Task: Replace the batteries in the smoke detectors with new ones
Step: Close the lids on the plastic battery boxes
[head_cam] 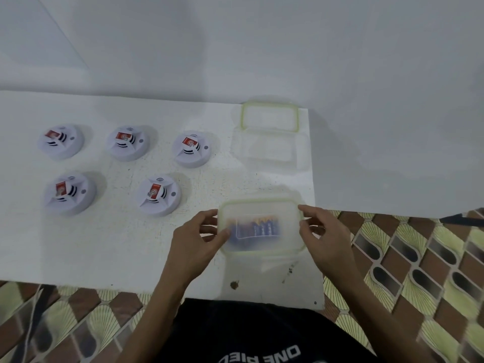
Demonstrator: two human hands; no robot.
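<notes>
Both grips are on the box (262, 246) now, at the near right of the tabletop (104, 244). Your left grip (199, 237) curls round its left short end, and your right grip (324, 234) pinches the right end. The lid's on, and the long axis runs left to right. The batteries (256, 227) show blurred through the lid, lined up along that axis. Five detectors (158, 195) sit left of the box, and a second, clear box (269, 153) lies just beyond it.
</notes>
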